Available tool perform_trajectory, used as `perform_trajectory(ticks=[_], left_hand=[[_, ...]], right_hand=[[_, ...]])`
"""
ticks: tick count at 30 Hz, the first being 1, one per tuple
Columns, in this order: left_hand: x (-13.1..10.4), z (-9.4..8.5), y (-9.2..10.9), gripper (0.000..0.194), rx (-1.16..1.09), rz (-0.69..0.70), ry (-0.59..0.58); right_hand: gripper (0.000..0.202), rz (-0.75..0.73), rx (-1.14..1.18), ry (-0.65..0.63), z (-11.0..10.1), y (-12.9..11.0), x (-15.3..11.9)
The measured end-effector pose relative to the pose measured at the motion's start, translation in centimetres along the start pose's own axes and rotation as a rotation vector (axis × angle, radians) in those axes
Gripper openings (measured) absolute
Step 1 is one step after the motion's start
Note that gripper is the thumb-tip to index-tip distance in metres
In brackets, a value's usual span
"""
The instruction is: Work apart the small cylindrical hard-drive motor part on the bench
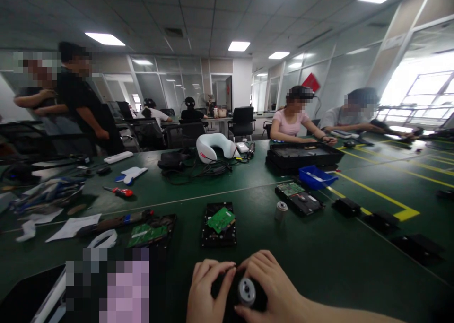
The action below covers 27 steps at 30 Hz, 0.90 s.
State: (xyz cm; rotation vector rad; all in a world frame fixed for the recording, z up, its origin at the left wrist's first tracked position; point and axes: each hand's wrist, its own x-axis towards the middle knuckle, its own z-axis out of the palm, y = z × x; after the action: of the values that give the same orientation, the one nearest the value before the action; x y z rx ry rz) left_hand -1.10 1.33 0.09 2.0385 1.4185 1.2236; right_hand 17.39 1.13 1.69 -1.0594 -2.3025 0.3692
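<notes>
Close to the table's near edge, my left hand [210, 289] has its thumb and forefinger pinched together. A tiny dark bit shows at those fingertips, too small to name. My right hand [271, 281] curls around a silver metal cylinder [247, 292], which has a round top with dark holes. Its forefinger reaches up to my left fingertips, and the thumb lies below the cylinder. Ahead of my hands lies a black hard drive [209, 238] with a loose green circuit board [221, 219] on top. A similar metal cylinder [281, 210] stands upright on the table to the right.
Another hard drive [305, 201] lies beside a blue tray [317, 177]. Black blocks [418, 247] line the right. Left are a red screwdriver [120, 191], a power screwdriver [117, 222] and green boards [147, 234]. A neck pillow [213, 145] and cables lie farther back. Co-workers sit across the table.
</notes>
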Motion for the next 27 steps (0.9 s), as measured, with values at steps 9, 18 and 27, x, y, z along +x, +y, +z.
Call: perform_trajectory(ticks=[9, 18, 27], left_hand=[[1.1, -0.2, -1.7, 0.021, 0.166, -0.029, -0.12], [0.7, -0.2, -1.1, 0.018, 0.22, 0.043, -0.071], [0.4, -1.0, 1.3, 0.016, -0.114, 0.499, -0.038]], right_hand=[[0.047, -0.055, 0.022, -0.167, -1.7, 0.2, 0.7], [0.045, -0.054, 0.045, -0.188, -1.6, 0.3, 0.6], [0.043, -0.089, 0.025, -0.22, -1.3, 0.3, 0.6]])
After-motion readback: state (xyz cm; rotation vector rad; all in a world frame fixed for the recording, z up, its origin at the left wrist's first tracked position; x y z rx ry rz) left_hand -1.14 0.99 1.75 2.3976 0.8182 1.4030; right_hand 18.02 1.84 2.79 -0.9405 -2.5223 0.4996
